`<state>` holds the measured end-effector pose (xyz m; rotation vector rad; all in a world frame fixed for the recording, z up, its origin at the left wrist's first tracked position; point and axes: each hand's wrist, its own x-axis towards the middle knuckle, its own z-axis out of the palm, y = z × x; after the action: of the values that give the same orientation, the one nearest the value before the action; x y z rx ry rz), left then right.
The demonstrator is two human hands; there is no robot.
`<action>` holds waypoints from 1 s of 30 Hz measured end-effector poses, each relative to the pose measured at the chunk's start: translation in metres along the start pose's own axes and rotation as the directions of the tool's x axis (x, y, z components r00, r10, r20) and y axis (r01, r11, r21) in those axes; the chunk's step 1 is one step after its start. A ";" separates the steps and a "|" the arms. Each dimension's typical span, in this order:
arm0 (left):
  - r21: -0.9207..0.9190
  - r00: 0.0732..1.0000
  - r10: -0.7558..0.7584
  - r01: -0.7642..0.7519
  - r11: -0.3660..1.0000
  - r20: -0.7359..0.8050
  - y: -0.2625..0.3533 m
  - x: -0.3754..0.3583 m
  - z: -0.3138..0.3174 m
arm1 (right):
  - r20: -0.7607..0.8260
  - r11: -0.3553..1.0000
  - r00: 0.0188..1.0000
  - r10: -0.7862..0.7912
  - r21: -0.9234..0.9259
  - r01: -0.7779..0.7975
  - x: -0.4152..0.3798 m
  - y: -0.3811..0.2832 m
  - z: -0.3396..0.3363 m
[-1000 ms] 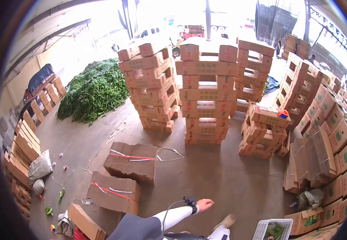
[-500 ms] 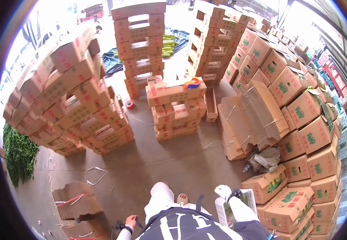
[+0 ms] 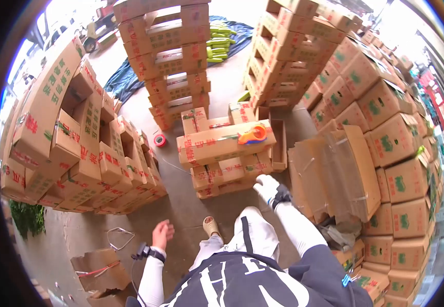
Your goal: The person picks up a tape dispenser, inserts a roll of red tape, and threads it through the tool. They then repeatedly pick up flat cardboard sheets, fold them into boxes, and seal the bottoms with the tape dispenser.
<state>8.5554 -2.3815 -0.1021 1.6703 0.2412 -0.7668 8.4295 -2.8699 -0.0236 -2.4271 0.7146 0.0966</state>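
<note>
My left hand (image 3: 163,234) is bare and raised over the floor on the left, its fingers apart and nothing in them. A black strap circles its wrist. My right hand (image 3: 267,188), in a white glove, hangs in front of the low stack of cartons, near its right end; its fingers are too small to make out clearly. The top carton (image 3: 222,146) of that stack lies crosswise and bears an orange and blue tape dispenser (image 3: 253,133). A red tape roll (image 3: 160,140) rests on the floor left of the stack.
Tall carton stacks rise at the left (image 3: 86,128), centre back (image 3: 168,56) and right back (image 3: 288,56). Green-printed boxes (image 3: 393,138) line the right side. Flattened cardboard (image 3: 329,174) leans before them. Torn cardboard (image 3: 101,268) and a loose strap (image 3: 121,238) lie lower left.
The view has moved closer to the low stack. My right hand has moved from beside the white basket to the stack's front. My left hand has risen, with its fingers spread.
</note>
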 end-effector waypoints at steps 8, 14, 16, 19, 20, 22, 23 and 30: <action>-0.261 0.909 -0.133 0.028 0.965 -0.395 0.048 -0.045 0.094 | -0.026 0.835 0.962 -0.271 -0.504 0.222 0.255 0.072 -0.021; -0.558 0.794 -0.498 0.250 0.791 -0.349 0.018 -0.122 0.217 | 0.089 0.676 0.933 -0.349 -0.666 0.316 0.314 0.128 0.033; -0.544 0.807 -0.445 0.190 0.817 -0.387 0.044 -0.110 0.255 | 0.298 0.801 0.903 -0.309 -0.429 0.416 0.289 0.055 -0.043; -0.525 0.897 -0.269 0.050 0.849 -0.350 0.100 -0.063 0.301 | 0.481 0.899 0.856 -0.187 0.436 -0.049 0.269 0.009 -0.059; -0.505 0.924 -0.205 0.014 0.863 -0.324 0.126 -0.049 0.314 | 0.494 0.649 0.826 -0.270 0.728 -0.223 0.252 0.002 -0.051; -0.462 0.954 -0.035 -0.111 0.880 -0.297 0.181 -0.022 0.337 | 0.652 0.602 0.644 -0.400 0.717 -0.351 0.223 -0.037 -0.096; -0.479 0.958 0.089 -0.215 0.851 -0.272 0.205 -0.013 0.343 | 0.660 0.489 0.562 -0.499 0.749 -0.446 0.211 -0.044 -0.099; -0.423 0.880 0.386 -0.472 0.773 -0.277 0.297 -0.029 0.345 | 0.618 0.276 0.354 -0.702 0.694 -0.665 0.172 -0.073 -0.124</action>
<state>8.5744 -2.7728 0.1308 1.2409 0.1426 -0.1800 8.6022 -2.9718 0.0769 -0.6614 -0.0260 0.7798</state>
